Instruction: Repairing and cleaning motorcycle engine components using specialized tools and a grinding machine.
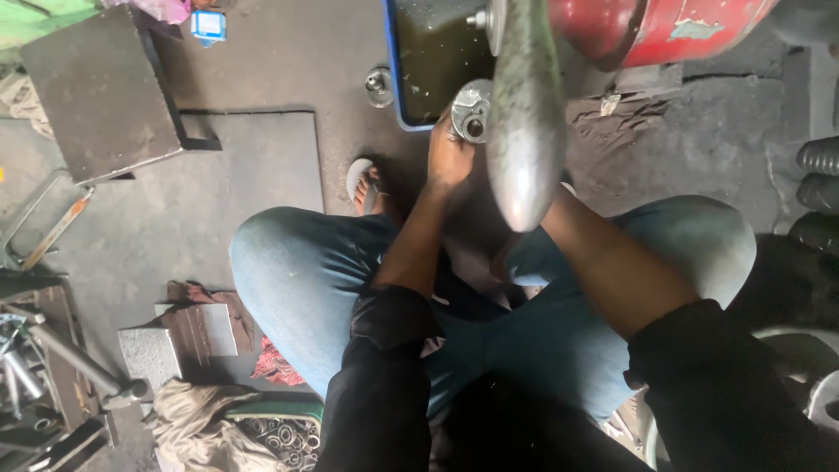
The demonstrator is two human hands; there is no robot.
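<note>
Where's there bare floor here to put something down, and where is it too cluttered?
Bare floor lies between the flat dark metal plate, the blue tray and the left knee, and right of the grey metal shaft below the red drum. Crowded: bottom left around the rags and tools, and by the left hand.

A red drum [664,31], a grey floor mat [253,166] and concrete blocks [175,345] lie around.

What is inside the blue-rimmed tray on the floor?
The tray holds dark, murky liquid. A grey metal bar covers its right part, so anything lying there, or sunk in the liquid, cannot be seen.
</note>
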